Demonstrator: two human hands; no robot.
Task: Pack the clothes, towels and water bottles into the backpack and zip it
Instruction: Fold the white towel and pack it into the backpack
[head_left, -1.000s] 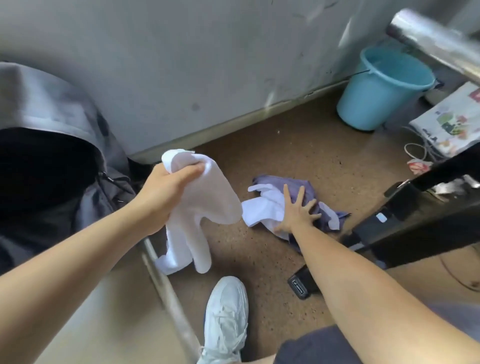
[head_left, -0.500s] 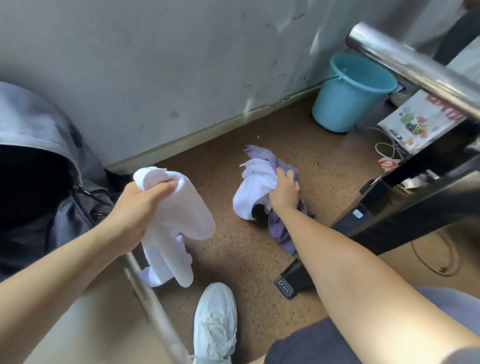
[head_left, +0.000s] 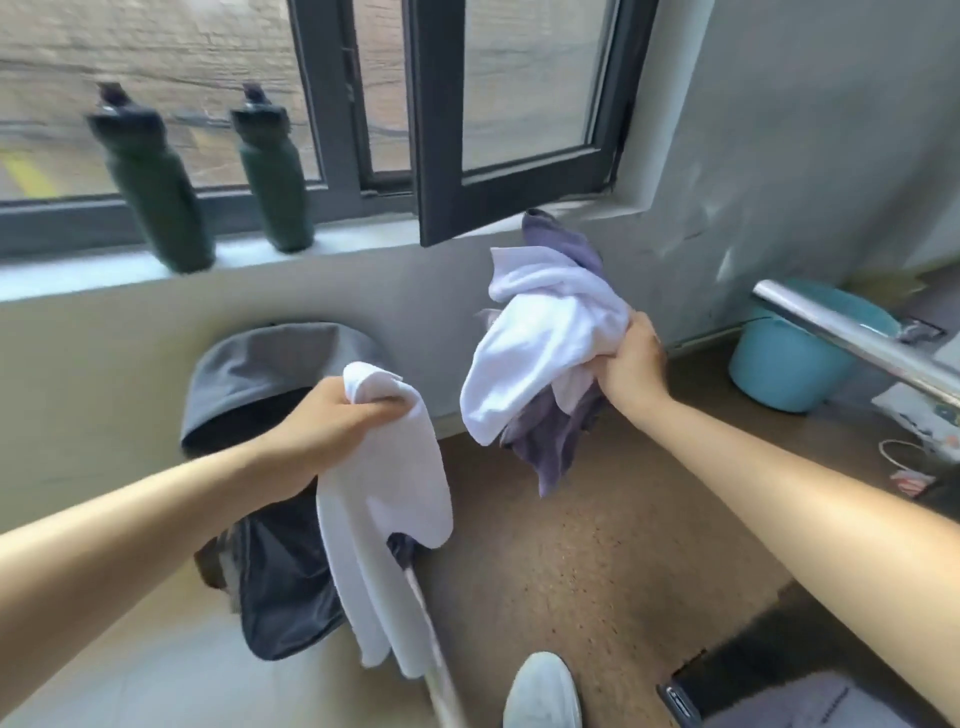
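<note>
Head view, packing judged barely begun: left hand (head_left: 332, 423) clenched round a white towel (head_left: 387, 504) over the gaping backpack (head_left: 270, 364), right hand (head_left: 631, 371) gripping bunched white and purple clothes (head_left: 540, 353) aloft beside it, bottles (head_left: 150, 182) unpacked on the windowsill (head_left: 363, 241), zipping outstanding.

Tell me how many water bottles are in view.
2. Both stand on the windowsill: the left bottle near the picture's left edge, the right bottle beside it, toward the open window. Others could be hidden inside the dark backpack.
</note>
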